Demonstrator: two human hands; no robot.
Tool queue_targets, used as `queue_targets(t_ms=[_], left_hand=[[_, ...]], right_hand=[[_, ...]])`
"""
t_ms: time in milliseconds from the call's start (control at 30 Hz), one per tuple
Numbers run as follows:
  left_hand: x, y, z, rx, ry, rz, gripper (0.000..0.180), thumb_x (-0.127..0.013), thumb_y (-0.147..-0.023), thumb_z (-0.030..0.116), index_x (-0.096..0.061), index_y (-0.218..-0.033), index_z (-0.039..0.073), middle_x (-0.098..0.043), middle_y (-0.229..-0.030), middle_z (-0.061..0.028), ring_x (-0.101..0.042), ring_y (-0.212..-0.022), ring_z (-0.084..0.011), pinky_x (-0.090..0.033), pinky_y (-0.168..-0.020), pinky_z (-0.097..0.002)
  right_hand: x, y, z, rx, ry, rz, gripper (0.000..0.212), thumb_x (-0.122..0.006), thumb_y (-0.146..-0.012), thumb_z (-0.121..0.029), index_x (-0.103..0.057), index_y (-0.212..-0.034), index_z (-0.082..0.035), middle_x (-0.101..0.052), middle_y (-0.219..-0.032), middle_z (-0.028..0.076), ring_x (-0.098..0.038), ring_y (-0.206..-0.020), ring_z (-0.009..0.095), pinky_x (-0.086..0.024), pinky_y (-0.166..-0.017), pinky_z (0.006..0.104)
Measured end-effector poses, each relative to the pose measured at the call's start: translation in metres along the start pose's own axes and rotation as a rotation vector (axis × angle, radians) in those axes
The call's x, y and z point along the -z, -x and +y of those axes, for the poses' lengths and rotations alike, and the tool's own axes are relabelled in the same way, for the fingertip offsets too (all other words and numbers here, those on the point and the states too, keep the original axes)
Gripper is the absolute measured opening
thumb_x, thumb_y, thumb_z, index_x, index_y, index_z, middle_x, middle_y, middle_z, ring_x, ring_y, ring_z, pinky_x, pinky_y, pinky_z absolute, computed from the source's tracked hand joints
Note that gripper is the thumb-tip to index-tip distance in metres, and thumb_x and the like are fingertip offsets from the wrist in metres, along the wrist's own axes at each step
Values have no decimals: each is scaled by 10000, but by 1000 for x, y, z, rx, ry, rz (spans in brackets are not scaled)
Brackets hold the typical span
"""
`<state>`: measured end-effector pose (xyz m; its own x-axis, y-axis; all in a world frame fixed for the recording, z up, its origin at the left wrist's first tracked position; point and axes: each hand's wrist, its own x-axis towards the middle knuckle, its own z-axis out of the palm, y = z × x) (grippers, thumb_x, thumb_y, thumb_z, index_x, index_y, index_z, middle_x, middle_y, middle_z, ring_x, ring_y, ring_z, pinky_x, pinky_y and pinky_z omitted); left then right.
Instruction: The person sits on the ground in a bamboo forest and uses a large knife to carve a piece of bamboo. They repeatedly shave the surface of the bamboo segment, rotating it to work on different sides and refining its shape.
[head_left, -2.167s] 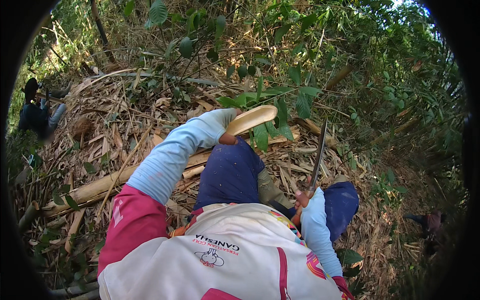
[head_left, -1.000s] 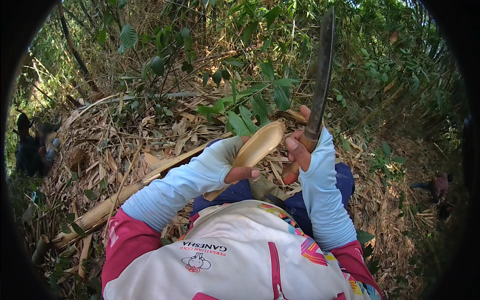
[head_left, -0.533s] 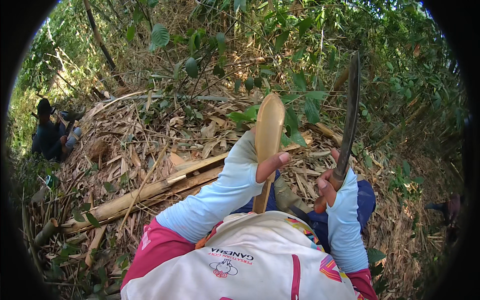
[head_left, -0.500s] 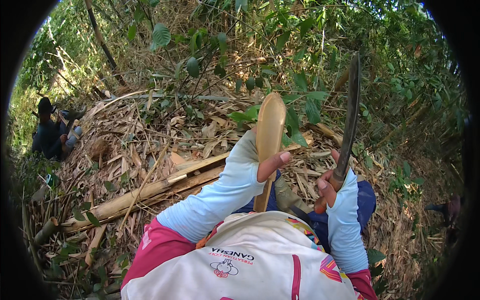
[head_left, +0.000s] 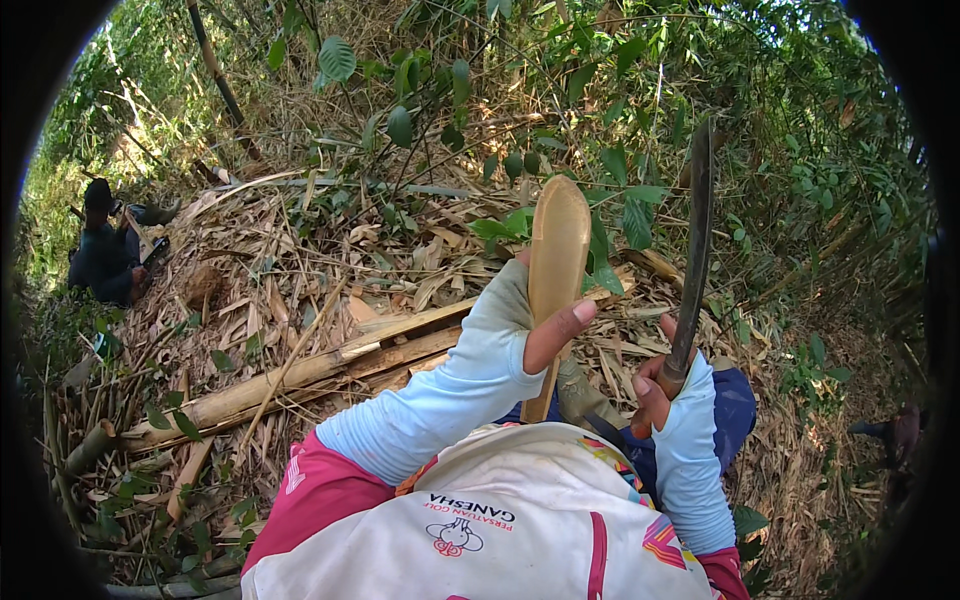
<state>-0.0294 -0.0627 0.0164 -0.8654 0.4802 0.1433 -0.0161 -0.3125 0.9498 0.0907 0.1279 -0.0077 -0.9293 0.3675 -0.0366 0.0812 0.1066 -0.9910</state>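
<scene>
My left hand grips a flat, pale bamboo slat and holds it upright, its rounded end pointing up. My right hand is closed around the handle of a long, dark curved blade, which stands almost vertical just to the right of the slat. Blade and slat are a short gap apart. Both forearms wear light blue sleeves. Below them are my white and pink shirt and blue trousers.
A split bamboo pole lies across the dry leaf litter to my left. Green-leaved shrubs and thin stems crowd the slope ahead. Another person in dark clothes sits at the far left. Cut bamboo pieces lie at lower left.
The slat has gone from tilted to upright in my left hand. The blade came up from low beside my leg and now stands to the right of the slat.
</scene>
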Motion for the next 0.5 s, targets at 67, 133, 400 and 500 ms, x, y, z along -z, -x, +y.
queue_targets(t_ms=[67,133,400,500], left_hand=[[0,-1,-1,25,51,-17,566,-712,-871,238,-441,-1316,15,-585,-1069,-50,-559,-932,-110,-469,-804,-257],[-1,-1,-2,28,84,-37,523,-689,-890,226,-446,-1303,17,-588,-1027,-46,-565,-878,-102,-473,-757,-251],[-6,8,10,115,60,-46,511,-664,-908,224,-435,-1309,4,-596,-990,-59,-602,-804,-118,-490,-698,-264],[-8,9,14,114,104,-51,562,-669,-903,219,-410,-1347,-8,-592,-1026,-77,-623,-847,-140,-505,-731,-274]], right_hand=[[2,1,4,-3,-11,-10,752,-696,-823,-56,-311,-1469,-49,-576,-767,2,-505,-479,67,-393,-378,217],[3,2,6,-1,-8,-9,746,-695,-823,-53,-317,-1467,-49,-577,-775,2,-504,-479,67,-391,-379,218],[3,3,7,-17,11,-10,745,-705,-827,-62,-322,-1466,-51,-577,-780,5,-510,-491,65,-390,-385,213],[5,2,8,5,39,-23,746,-706,-831,-68,-319,-1469,-53,-581,-783,5,-511,-492,64,-392,-389,211]])
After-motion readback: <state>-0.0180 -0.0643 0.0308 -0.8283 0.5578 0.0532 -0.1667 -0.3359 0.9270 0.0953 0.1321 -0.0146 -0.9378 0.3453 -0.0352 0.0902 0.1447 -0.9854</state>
